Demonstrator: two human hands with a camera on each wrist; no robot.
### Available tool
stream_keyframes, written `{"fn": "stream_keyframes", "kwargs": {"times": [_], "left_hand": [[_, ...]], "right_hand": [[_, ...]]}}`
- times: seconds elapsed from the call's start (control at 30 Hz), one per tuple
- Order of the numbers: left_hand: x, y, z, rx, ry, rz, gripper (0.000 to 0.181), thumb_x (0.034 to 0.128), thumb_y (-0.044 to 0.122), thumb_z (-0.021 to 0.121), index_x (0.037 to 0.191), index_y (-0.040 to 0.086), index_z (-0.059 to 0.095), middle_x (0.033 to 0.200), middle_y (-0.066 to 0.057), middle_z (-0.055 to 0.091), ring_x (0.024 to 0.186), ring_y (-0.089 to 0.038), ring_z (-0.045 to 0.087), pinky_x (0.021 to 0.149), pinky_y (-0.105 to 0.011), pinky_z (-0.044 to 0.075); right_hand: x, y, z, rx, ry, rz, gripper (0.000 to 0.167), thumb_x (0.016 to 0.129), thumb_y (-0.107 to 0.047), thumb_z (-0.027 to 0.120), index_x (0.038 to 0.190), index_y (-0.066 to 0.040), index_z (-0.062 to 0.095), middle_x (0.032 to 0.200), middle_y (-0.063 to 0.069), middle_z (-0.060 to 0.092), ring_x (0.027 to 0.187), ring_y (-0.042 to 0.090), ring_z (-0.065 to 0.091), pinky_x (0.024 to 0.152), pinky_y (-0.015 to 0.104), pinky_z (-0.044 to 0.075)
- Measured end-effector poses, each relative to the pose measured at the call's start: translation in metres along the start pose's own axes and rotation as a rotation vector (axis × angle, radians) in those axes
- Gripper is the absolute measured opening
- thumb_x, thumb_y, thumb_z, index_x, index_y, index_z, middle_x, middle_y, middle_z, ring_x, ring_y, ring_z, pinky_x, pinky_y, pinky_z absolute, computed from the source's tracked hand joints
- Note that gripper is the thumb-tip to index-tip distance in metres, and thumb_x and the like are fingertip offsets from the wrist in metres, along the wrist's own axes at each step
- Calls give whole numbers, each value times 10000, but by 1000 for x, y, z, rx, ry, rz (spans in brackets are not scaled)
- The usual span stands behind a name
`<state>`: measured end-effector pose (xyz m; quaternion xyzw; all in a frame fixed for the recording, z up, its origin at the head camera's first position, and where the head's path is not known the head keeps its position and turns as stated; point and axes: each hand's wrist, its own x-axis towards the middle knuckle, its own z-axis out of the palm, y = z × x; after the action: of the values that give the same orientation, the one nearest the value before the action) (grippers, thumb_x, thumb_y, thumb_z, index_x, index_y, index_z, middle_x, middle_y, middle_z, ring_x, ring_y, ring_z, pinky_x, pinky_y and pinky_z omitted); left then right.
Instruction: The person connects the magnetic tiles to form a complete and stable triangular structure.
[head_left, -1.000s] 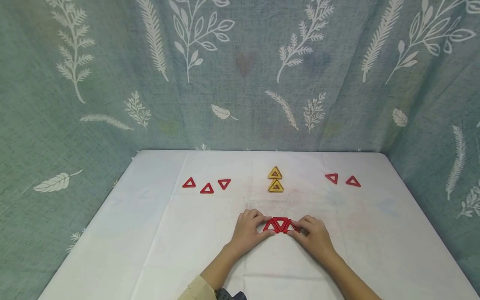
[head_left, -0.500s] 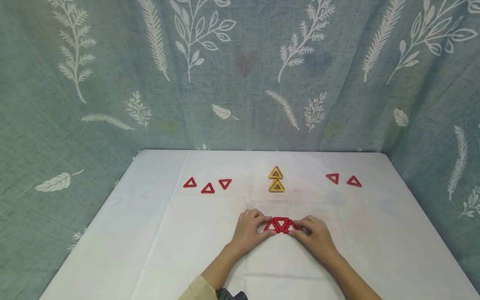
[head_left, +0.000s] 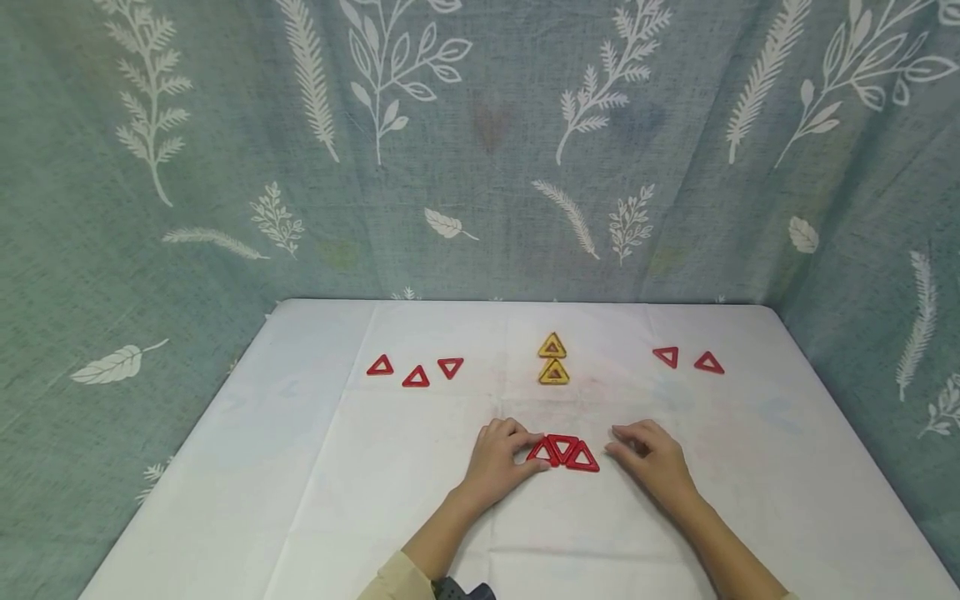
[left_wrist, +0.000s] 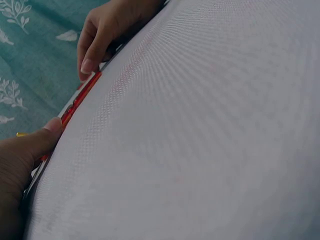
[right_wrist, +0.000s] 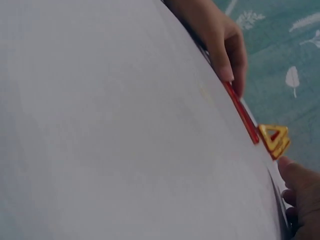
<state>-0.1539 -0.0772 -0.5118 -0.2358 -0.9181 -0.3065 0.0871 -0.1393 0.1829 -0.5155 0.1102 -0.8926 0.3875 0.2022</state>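
Note:
Three red triangle frames lie side by side near the table's middle: a left one (head_left: 542, 452), an inverted middle one (head_left: 562, 448) and a right one (head_left: 582, 457). My left hand (head_left: 498, 463) pinches the left triangle between thumb and fingers, which cover its outer corner. To the right of the row, my right hand (head_left: 657, 467) holds nothing, its thumb and fingers apart. In the right wrist view the red row (right_wrist: 244, 116) appears edge-on between the left hand (right_wrist: 224, 42) and the right hand (right_wrist: 301, 192).
Two yellow triangles, a far one (head_left: 552, 345) and a nearer one (head_left: 553, 372), stand beyond the row. Several loose red triangles lie at the back left (head_left: 416, 377) and back right (head_left: 708, 362) of the white table (head_left: 405, 500). Behind hangs a patterned green curtain (head_left: 480, 167).
My right hand has let go of the right red triangle and moved off to the right. That triangle now sits slightly lower than its neighbours. The left hand has kept its place.

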Motion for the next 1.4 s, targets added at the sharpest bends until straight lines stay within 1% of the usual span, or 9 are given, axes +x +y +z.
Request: {"fn": "stream_keyframes", "kwargs": {"times": [0.17, 0.43, 0.57, 0.77, 0.9, 1.0, 1.07, 1.17, 1.4], "left_hand": [[0, -1, 0, -2, -3, -1, 394, 761, 414, 757, 1094, 206, 720, 904, 80, 554, 874, -90, 451, 790, -273, 361], [0, -1, 1, -5, 2, -9, 365, 753, 405, 768, 1062, 215, 729, 880, 90, 553, 861, -81, 452, 778, -266, 365], [0, -2, 1, -13, 6, -7, 353, 751, 394, 773, 1051, 213, 731, 877, 90, 555, 860, -81, 454, 776, -266, 368], [0, -2, 0, -23, 4, -3, 327, 748, 382, 778, 1022, 210, 734, 879, 94, 564, 873, -84, 469, 786, -267, 375], [0, -2, 0, -28, 4, 10, 310, 744, 378, 777, 1006, 218, 735, 879, 96, 567, 872, -82, 470, 785, -267, 372], [0, -2, 0, -26, 8, 24, 302, 738, 380, 777, 995, 228, 736, 878, 100, 566, 864, -75, 462, 774, -259, 360], [0, -2, -1, -21, 10, 27, 303, 735, 383, 777, 994, 232, 735, 878, 104, 563, 859, -71, 459, 768, -254, 355], [0, -2, -1, -22, 7, 23, 307, 734, 386, 775, 998, 234, 733, 883, 104, 563, 860, -72, 458, 769, -255, 355], [-1, -3, 0, -20, -15, 15, 310, 756, 416, 746, 1013, 243, 733, 898, 111, 553, 865, -74, 456, 787, -260, 367]], "right_hand": [[5, 12, -10, 9, 6, 18, 300, 691, -86, 824, 974, -57, 728, 851, -14, 630, 709, 53, 499, 648, 93, 401], [13, 30, -23, -21, 3, 71, 303, 732, -141, 807, 1010, -57, 720, 891, 23, 633, 738, 23, 501, 667, 73, 404], [18, 38, -30, -36, 10, 125, 293, 758, -155, 788, 1023, -53, 714, 906, 40, 630, 747, 34, 495, 664, 75, 393], [26, 49, -40, -73, -41, 196, 317, 807, -214, 751, 1072, -48, 695, 958, 73, 621, 801, 112, 525, 679, 98, 405], [30, 56, -47, -103, -38, 226, 341, 834, -224, 724, 1108, -28, 673, 1008, 108, 615, 867, 198, 558, 703, 76, 388], [34, 62, -51, -126, -34, 253, 377, 862, -249, 694, 1147, -7, 648, 1045, 139, 598, 909, 247, 566, 764, 171, 450], [36, 65, -53, -126, -26, 280, 409, 878, -271, 673, 1173, 7, 628, 1076, 162, 583, 946, 284, 564, 820, 300, 485], [41, 69, -56, -104, -8, 347, 458, 902, -311, 636, 1217, 20, 594, 1128, 187, 556, 1014, 324, 544, 883, 471, 464], [57, 81, -59, -76, 94, 533, 545, 927, -348, 580, 1311, 31, 508, 1263, 224, 450, 1179, 382, 457, 975, 506, 403]]}}
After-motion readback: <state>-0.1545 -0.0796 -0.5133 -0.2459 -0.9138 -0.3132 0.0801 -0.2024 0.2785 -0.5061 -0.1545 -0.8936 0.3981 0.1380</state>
